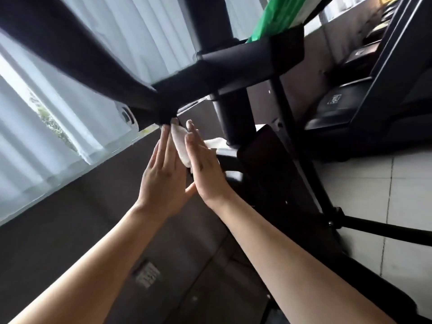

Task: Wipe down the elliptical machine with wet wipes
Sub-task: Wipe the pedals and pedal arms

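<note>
— What are the hands up to?

— Both are flat, with the fingers straight. The left hand [163,176] and the right hand [204,164] stand palm to palm, with a folded white wet wipe [180,142] sandwiched between them. Neither hand curls round it; they only press it.

— And where is the wipe against the machine?

— Its top edge pokes past the fingertips at twelve o'clock. It seems to touch the underside of the black metal joint of the elliptical machine [210,73]. From that joint a thick bar runs off towards ten o'clock and a post drops towards five.

— Which step, then?

— Wiping the frame at that joint, I'd judge, or flattening the wipe between strokes. I can't tell which.

— What does the next move call for?

— One hand has to take a proper hold of the wipe and wrap it round the bar, so it reaches the far side. The other can steady the frame.

— Anything else about?

— A white pleated curtain [70,108] at nine o'clock, a green sheet [275,19] at one, and pale floor tiles [409,183] at three.
</note>
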